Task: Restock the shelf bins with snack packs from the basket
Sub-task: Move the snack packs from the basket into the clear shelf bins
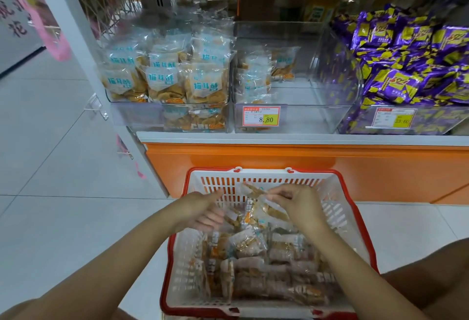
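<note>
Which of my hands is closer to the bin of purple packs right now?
Right. The right hand is over the basket, below and left of the purple packs; the left hand is further left, by its left wall.

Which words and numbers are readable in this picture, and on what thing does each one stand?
"猫耳酥": clear snack packs in the left transparent bin.
"8.80": red-and-yellow price tag on the middle transparent bin.
"23.60", faint: second price tag on the right bin of purple packs.
Tags' small print, purple packs' lettering, grey sign at left, wrapped packs in the white-and-red basket: too blurred.
</note>
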Action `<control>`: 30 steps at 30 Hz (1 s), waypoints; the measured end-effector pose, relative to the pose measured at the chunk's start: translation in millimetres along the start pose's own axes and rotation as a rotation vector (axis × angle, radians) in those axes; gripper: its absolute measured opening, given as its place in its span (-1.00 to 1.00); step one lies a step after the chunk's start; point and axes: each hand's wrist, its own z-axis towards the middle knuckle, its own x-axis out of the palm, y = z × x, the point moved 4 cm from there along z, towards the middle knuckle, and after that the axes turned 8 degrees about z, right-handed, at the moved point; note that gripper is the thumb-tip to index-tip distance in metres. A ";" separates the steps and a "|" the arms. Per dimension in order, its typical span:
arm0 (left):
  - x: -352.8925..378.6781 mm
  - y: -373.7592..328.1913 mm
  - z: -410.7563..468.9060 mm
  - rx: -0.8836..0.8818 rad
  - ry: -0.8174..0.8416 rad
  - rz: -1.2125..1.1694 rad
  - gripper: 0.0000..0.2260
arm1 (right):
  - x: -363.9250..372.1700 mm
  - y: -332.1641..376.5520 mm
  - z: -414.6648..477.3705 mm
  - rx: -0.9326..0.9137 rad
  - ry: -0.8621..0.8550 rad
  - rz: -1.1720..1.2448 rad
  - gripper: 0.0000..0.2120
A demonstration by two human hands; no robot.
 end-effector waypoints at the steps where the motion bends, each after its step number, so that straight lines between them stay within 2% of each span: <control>1: 6.7 -6.6 -2.4 -0.007 0.115 -0.163 -0.40 | -1.4 11.7 -3.5 -0.107 0.009 -0.023 -0.87; 3: 15.2 -20.5 -7.2 -0.006 0.261 -0.374 -0.30 | -2.0 33.9 -11.1 -0.372 0.013 -0.103 -0.88; 4: 17.0 -27.8 -9.0 0.018 0.286 -0.440 -0.33 | -0.8 45.1 -15.2 -0.483 0.028 -0.144 -0.87; 6: 19.4 -41.5 -12.3 0.082 0.291 -0.523 -0.52 | -0.2 59.0 -20.9 -0.636 0.060 -0.178 -0.78; 8: 21.9 -50.4 -13.5 0.138 0.283 -0.587 -0.64 | -4.4 62.7 -19.6 -0.691 0.055 -0.213 -0.85; 9: 22.2 -54.0 -13.3 0.163 0.267 -0.611 -0.68 | -9.4 61.9 -17.1 -0.682 0.026 -0.246 -0.86; 11: 20.9 -60.0 -10.8 0.222 0.213 -0.619 -0.72 | -25.4 55.0 -9.8 -0.589 -0.038 -0.293 -0.73; 13: 17.6 -63.4 -7.2 0.271 0.142 -0.543 -0.70 | -44.4 46.5 -2.0 -0.481 -0.111 -0.322 -0.67; 16: 19.2 -62.2 -5.1 0.250 0.128 -0.429 -0.58 | -70.8 39.9 5.5 -0.360 -0.219 -0.377 -0.81; 18: 25.6 -60.2 -4.1 0.211 0.193 -0.410 -0.57 | -81.6 46.4 3.8 -0.397 -0.281 -0.306 -0.88; 21: 36.4 -57.6 -5.1 0.145 0.265 -0.446 -0.63 | -77.4 73.6 -7.4 -0.549 -0.343 -0.162 -0.89; 24: 45.5 -61.6 -6.7 0.141 0.324 -0.609 -0.69 | -56.2 86.0 -15.0 -0.610 -0.171 -0.046 -0.85; 26: 46.4 -67.5 -7.7 0.179 0.330 -0.724 -0.72 | -47.5 82.0 -15.9 -0.550 0.000 0.069 -0.84; 30: 37.5 -83.3 -13.5 0.299 0.375 -0.853 -0.48 | -48.1 78.7 -12.4 -0.313 0.201 0.265 -0.87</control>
